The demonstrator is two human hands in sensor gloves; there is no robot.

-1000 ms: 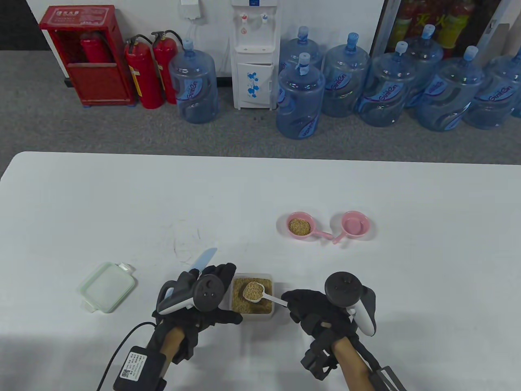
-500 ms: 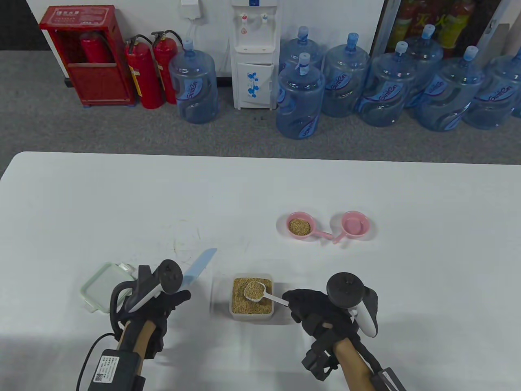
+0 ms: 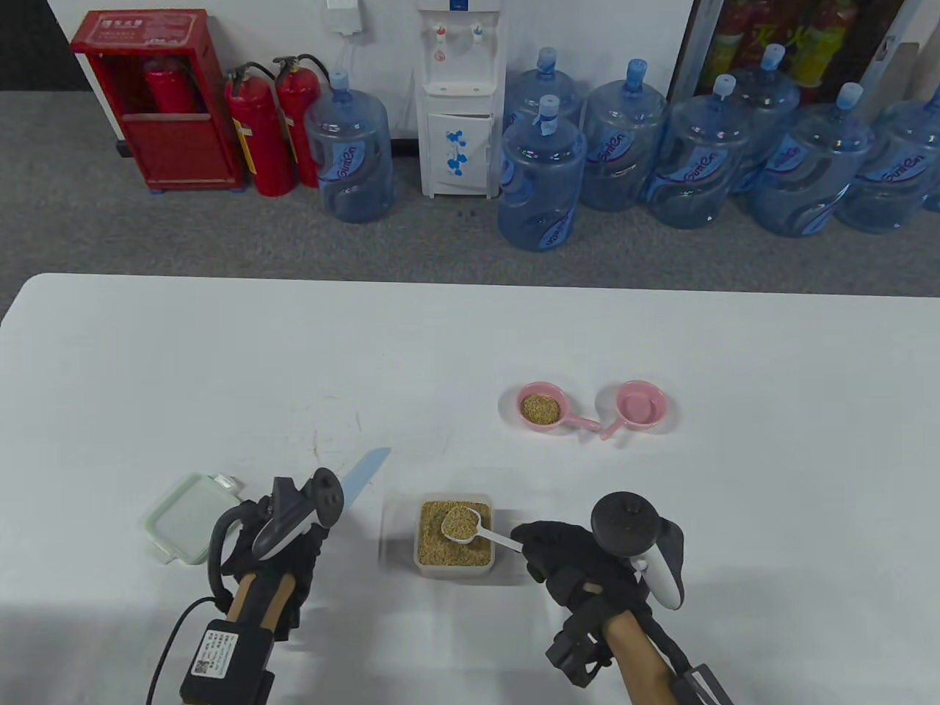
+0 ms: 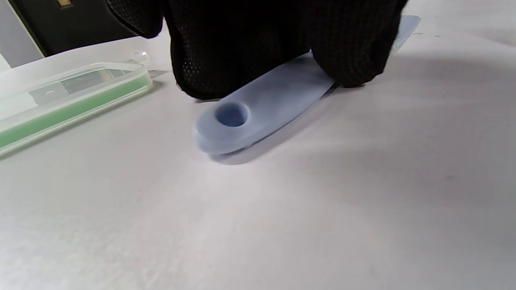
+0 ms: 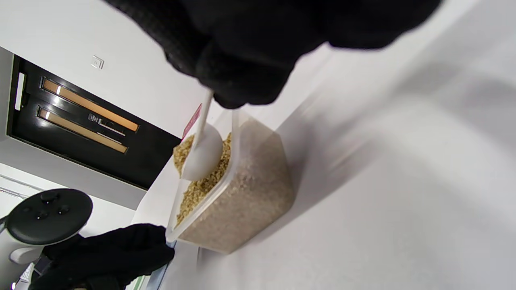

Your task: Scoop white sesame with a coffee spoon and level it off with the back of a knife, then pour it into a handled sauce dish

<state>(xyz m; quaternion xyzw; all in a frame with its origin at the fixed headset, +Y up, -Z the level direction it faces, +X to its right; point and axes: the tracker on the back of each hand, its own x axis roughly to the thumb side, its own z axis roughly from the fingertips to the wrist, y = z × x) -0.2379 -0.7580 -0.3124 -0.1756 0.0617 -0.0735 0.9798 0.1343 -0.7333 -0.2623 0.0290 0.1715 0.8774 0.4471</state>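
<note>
The coffee spoon (image 3: pixel 461 523) sits in my right hand (image 3: pixel 565 562), its white bowl heaped with sesame and held over the clear container (image 3: pixel 454 542) of white sesame (image 3: pixel 440 551). My fingers pinch the end of the thin white handle; in the right wrist view the bowl hangs just above the seed inside the container's rim, with loose grains mounded over it.

My left hand (image 3: pixel 275 543) is off to the left of the container, curled down over the knife (image 3: pixel 363 474). In the left wrist view my gloved fingers (image 4: pixel 242 52) close on the pale blue handle, whose rounded end with its small hole lies on or just above the worktop (image 3: pixel 470 352); I cannot tell which. From above, the blue blade points up and to the right, away from me, its tip well apart from the container.

Just left of that hand lies the container's lid (image 3: pixel 192 518), clear with a green seal, flat on the worktop.

Farther back and to the right stand two pink handled sauce dishes. The left dish (image 3: pixel 542 406) already holds sesame; the right dish (image 3: pixel 641 404) holds none. Their handles angle toward each other, and the tips nearly meet between them.

Beyond the worktop, on grey carpet, stand blue water bottles (image 3: pixel 349 150), a white dispenser (image 3: pixel 459 99), two red extinguishers (image 3: pixel 261 132) and a red cabinet (image 3: pixel 158 99).
</note>
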